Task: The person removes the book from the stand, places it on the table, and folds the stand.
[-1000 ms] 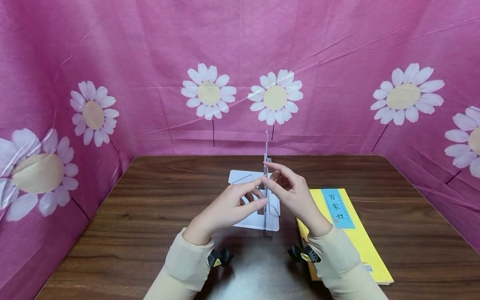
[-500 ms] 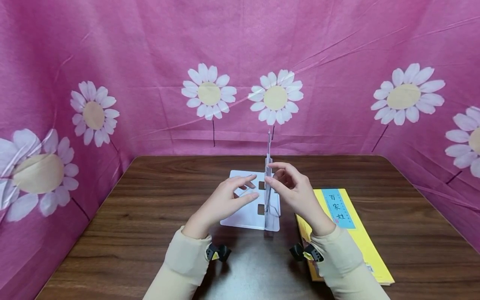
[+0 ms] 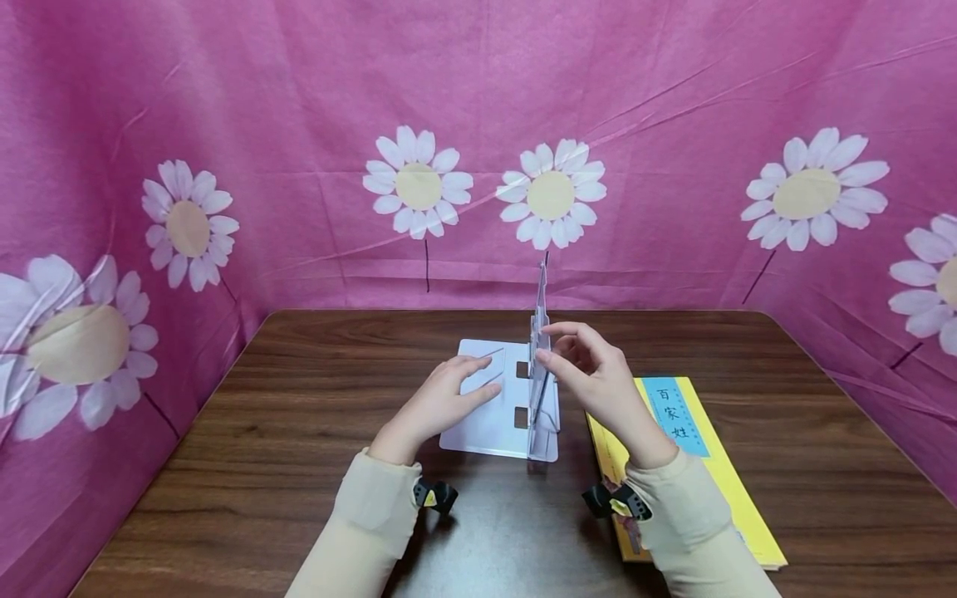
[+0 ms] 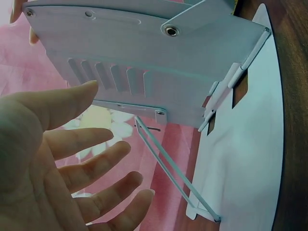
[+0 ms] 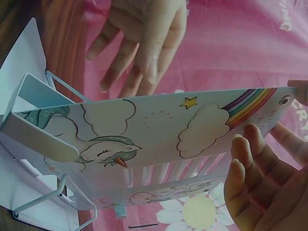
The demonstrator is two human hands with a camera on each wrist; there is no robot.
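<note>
A white metal book stand (image 3: 478,432) lies with its flat base on the table, and its hinged panel (image 5: 159,125) stands nearly upright, leaning slightly right. Unicorn, cloud and rainbow prints cover the panel's right face; slots run through it. My right hand (image 3: 591,365) holds the panel's edge between thumb and fingers, its other fingers loosely bent. Left of the panel, my left hand (image 3: 441,403) hovers over the base with fingers spread, touching nothing in the left wrist view. A thin wire prop (image 4: 168,168) slants up from the base. A bent support arm (image 5: 41,130) juts from the panel's lower part.
A yellow book (image 3: 728,490) with a blue title label lies right of the stand, partly under the right forearm. Dark wooden table (image 3: 247,465) underneath; a pink flowered curtain (image 3: 478,83) hangs behind and at both sides.
My left hand has let go of the panel and drawn back left. My right hand has shifted slightly right, and the panel has tilted right with it.
</note>
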